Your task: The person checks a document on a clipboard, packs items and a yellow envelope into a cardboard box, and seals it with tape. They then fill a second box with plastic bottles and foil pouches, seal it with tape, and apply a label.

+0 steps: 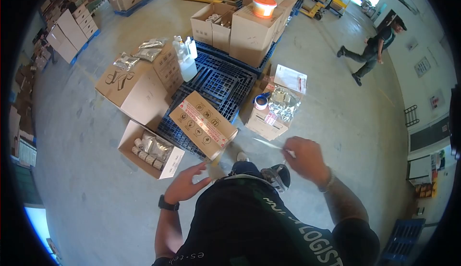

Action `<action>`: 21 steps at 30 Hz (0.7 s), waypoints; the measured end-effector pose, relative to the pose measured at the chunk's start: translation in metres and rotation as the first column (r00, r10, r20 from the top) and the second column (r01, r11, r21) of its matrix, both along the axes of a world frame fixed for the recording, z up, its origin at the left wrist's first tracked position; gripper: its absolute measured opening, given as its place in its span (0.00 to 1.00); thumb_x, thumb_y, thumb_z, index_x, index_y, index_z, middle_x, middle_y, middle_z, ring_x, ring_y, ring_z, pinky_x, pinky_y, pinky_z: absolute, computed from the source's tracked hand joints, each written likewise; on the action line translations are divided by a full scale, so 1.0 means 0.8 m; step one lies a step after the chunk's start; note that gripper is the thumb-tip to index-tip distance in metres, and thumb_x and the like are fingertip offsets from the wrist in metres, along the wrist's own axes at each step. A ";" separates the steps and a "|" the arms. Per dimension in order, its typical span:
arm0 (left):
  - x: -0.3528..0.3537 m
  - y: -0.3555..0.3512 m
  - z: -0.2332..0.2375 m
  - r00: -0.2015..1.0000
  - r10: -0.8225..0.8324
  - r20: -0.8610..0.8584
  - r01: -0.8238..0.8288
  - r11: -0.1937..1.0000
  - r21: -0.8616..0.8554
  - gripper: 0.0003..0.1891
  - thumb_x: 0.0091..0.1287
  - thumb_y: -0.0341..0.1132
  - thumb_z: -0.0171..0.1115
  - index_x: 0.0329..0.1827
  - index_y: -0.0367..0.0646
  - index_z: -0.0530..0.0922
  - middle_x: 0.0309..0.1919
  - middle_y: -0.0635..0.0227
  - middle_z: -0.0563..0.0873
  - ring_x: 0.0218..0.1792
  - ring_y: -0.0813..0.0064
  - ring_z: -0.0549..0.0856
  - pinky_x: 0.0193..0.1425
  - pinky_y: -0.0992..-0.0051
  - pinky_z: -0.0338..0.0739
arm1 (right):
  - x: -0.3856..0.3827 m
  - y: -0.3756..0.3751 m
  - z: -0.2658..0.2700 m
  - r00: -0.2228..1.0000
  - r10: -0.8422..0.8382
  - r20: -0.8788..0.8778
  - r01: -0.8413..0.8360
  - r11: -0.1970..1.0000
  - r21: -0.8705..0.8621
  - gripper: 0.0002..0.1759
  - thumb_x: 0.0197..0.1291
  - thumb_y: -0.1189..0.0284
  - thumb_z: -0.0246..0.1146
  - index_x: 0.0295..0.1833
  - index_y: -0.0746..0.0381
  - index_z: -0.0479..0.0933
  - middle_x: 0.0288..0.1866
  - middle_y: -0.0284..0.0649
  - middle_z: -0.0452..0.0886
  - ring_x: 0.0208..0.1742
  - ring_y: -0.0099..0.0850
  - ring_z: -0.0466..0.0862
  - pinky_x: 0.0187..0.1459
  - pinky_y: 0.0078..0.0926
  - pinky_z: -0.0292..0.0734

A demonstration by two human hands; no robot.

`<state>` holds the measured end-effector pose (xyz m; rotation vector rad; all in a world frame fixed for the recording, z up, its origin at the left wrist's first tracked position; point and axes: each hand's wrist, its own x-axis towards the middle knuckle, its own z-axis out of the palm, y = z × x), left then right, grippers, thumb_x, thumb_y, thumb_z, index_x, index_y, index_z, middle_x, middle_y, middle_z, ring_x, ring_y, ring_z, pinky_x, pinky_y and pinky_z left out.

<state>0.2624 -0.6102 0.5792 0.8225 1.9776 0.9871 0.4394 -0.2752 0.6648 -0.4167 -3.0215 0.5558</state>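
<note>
My right hand [307, 158] is closed on one end of a thin pale strip [269, 143], which reaches left from the fingers, blurred. My left hand [186, 183] has its thumb and fingers apart and holds nothing, close to the near end of a taped carton [201, 124]. That carton lies on a blue plastic pallet [218, 76], with red-and-white printed tape along its top. Left of it, an open box [137, 167] holds several rolls [146, 157] and a silvery bag [157, 148].
A tape dispenser [260, 101], a silvery bag [284, 103] and paper [290, 79] lie on a carton to the right. Behind stand plastic bottles [186, 62], a large carton [139, 93] and an orange-lidded bucket [264, 7]. A person [374, 50] walks at the right.
</note>
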 end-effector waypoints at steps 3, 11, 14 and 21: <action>0.018 0.036 -0.011 0.749 0.044 0.661 -0.295 0.916 0.274 0.40 0.78 0.58 0.59 0.82 0.38 0.64 0.71 0.49 0.79 0.69 0.55 0.81 0.70 0.57 0.79 | -0.028 -0.051 0.004 0.890 0.312 -0.331 -0.298 0.950 0.094 0.11 0.56 0.73 0.67 0.46 0.58 0.82 0.47 0.37 0.87 0.46 0.42 0.88 0.46 0.44 0.82; 0.018 0.051 0.049 0.787 0.218 0.577 -0.507 0.761 0.404 0.20 0.83 0.40 0.55 0.69 0.34 0.78 0.55 0.59 0.89 0.53 0.73 0.89 0.56 0.72 0.85 | -0.066 -0.119 0.001 0.657 0.523 -0.543 -0.623 0.782 0.001 0.16 0.59 0.68 0.76 0.53 0.57 0.86 0.58 0.39 0.84 0.56 0.37 0.86 0.55 0.35 0.82; 0.035 0.039 0.075 0.918 0.256 0.302 -0.369 0.830 0.419 0.16 0.82 0.38 0.59 0.62 0.34 0.82 0.50 0.62 0.91 0.50 0.79 0.88 0.52 0.76 0.83 | -0.069 -0.117 -0.001 0.760 0.223 -0.610 -0.435 0.872 -0.224 0.16 0.60 0.69 0.77 0.53 0.60 0.86 0.58 0.41 0.84 0.56 0.39 0.87 0.53 0.34 0.83; 0.058 0.041 0.096 0.945 0.324 0.053 -0.308 0.821 0.481 0.14 0.77 0.34 0.65 0.57 0.33 0.84 0.39 0.58 0.92 0.38 0.77 0.91 0.43 0.75 0.84 | -0.072 -0.119 0.012 0.778 0.138 -0.613 -0.435 0.822 -0.367 0.13 0.58 0.75 0.77 0.49 0.63 0.88 0.56 0.45 0.84 0.50 0.36 0.89 0.48 0.30 0.85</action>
